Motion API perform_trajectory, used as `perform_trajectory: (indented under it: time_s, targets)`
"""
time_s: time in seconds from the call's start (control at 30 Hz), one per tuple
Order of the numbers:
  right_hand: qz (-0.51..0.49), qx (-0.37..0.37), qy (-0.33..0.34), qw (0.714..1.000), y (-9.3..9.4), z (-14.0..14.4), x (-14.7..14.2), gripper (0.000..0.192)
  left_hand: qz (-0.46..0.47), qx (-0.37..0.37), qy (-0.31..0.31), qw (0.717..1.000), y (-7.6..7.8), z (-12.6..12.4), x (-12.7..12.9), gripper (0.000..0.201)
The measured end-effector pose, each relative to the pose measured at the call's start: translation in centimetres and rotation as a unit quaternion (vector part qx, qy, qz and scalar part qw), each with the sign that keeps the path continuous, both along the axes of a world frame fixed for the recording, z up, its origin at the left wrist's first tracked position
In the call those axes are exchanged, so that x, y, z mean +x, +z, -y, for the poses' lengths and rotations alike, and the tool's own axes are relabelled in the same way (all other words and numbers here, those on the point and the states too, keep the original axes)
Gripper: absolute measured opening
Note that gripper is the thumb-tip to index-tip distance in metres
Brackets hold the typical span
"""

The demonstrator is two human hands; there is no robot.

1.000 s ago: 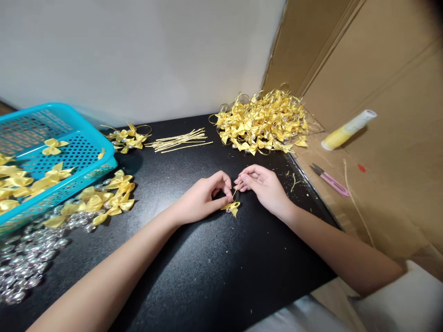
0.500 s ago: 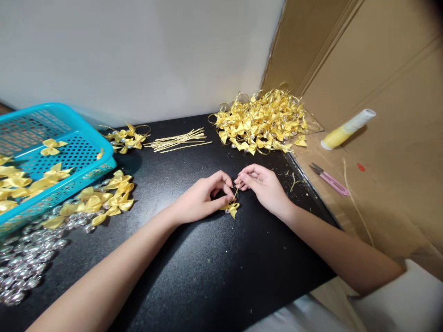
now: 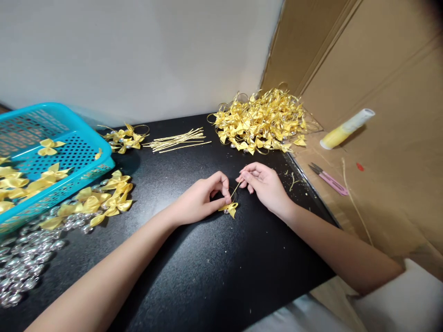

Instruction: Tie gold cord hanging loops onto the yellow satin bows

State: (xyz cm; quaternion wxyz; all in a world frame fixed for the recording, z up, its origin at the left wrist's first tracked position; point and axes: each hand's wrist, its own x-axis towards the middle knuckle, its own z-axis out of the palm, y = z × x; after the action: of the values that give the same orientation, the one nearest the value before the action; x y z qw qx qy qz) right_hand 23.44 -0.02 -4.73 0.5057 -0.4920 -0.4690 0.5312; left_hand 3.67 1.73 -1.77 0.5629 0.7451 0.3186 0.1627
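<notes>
Counts: 2 hands, left hand [image 3: 200, 200] and right hand [image 3: 265, 184], w/ 1 yellow bow [image 3: 230, 208] between them; 1 blue basket [image 3: 69, 147] at the table's left edge, 1 bundle of gold wires [image 3: 178, 139] near the far edge, 1 pink snips [image 3: 328, 180] and 1 yellow-white tube [image 3: 346, 129] off the right edge. Bows in the far-right heap [image 3: 263, 122], loose bows [image 3: 107, 198] by the basket and clear beads [image 3: 24, 263] at the near-left corner: too many to count. Approx. 5 bows show inside the basket, more cut off by the frame.

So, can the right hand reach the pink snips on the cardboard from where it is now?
Probably yes. The right hand is pinching a gold cord, and the pink snips lie in the open on the cardboard to its right, with nothing between them. It would need to let go of the cord first.
</notes>
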Motion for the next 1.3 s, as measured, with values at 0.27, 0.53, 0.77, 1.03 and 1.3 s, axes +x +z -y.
perform_trajectory:
  time_s: [0.27,0.53,0.77,1.03,1.3]
  targets:
    - [-0.001,-0.003,-0.003,1.0,0.09,-0.16,0.08,0.026,-0.008,0.001,-0.005,1.0,0.08,0.03,-0.14,0.013]
    - [0.0,-0.005,-0.001,1.0,0.06,-0.14,0.06,0.028,0.01,-0.021,-0.009,1.0,-0.03,-0.05,-0.16,0.016]
    - [0.005,-0.002,0.0,1.0,-0.03,-0.15,0.1,0.03,0.017,-0.028,-0.008,0.999,-0.24,-0.12,-0.28,0.018]
    - [-0.019,-0.004,-0.006,1.0,0.11,-0.39,0.33,0.037,-0.002,-0.011,-0.011,1.0,-0.14,0.02,-0.41,0.015]
    - [-0.022,-0.005,-0.008,1.0,-0.11,-0.56,0.6,0.037,-0.02,0.009,-0.01,1.0,0.01,0.31,-0.31,0.018]
